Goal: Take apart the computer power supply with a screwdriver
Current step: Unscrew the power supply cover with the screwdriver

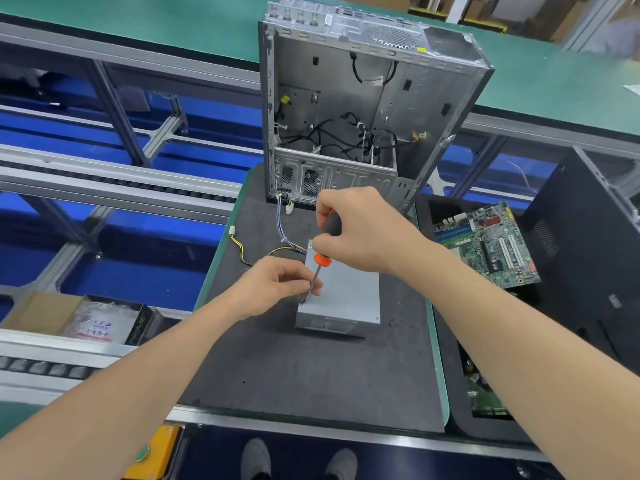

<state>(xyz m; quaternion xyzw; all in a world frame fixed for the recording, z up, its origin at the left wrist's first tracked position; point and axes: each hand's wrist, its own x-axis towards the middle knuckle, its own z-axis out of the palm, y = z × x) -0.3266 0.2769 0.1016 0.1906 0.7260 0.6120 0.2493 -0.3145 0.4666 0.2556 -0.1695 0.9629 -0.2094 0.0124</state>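
One power supply (pixel 346 296), a plain silver metal box, lies flat on the dark mat (pixel 304 375) that covers the middle of the table (pixel 440 362). One screwdriver (pixel 322 259) with a black handle and an orange collar stands nearly upright over the near left corner of the box, its tip down at the top face there. The right hand (pixel 360 230) is wrapped round the black handle from above. The left hand (pixel 273 285) pinches the thin metal shaft between thumb and fingertips just above the tip, with its other fingers curled against the left edge of the box.

Two bundles of wires leave the far left corner of the power supply: a yellow and black bundle (pixel 242 251) that loops left to a white plug, and a blue and white bundle (pixel 282 223) that runs toward the far side.

One open computer case (pixel 346 109) stands upright at the far end of the mat, with loose black cables inside. To the right lies one green motherboard (pixel 491 244), and beside it, further right, stands one black tower case (pixel 588 254). At the near left sits one cardboard box (pixel 41 311) holding a clear bag. Two shoes (pixel 256 459) show below the near edge of the table
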